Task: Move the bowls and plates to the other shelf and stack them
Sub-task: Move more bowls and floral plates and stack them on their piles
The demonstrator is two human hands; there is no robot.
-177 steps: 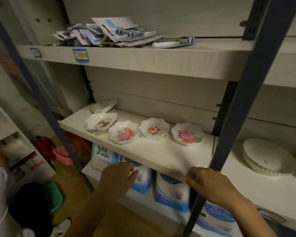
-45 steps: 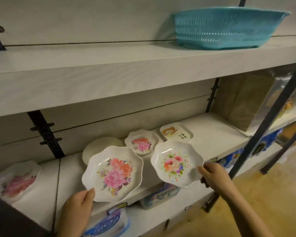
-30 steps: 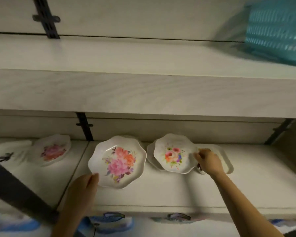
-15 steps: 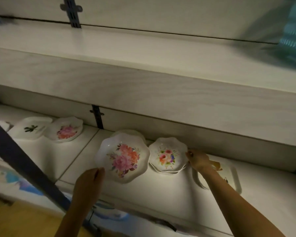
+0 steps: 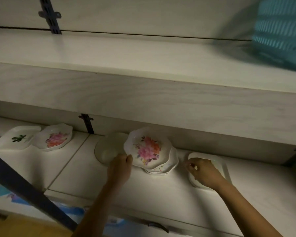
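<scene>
Left hand point(image 5: 120, 165) grips the near rim of the large floral plate point(image 5: 147, 149), tilted atop the smaller plate stack point(image 5: 166, 168) on the shelf point(image 5: 143, 189); right hand point(image 5: 204, 171) rests loosely curled, holding nothing, over the rectangular white dish point(image 5: 222, 166) just right of the stack; plain round plate point(image 5: 108, 149) lies behind the left hand.

Teal basket point(image 5: 280, 29) blurred, cut off; tray point(image 5: 224, 168) motif perhaps hand-hidden.
</scene>
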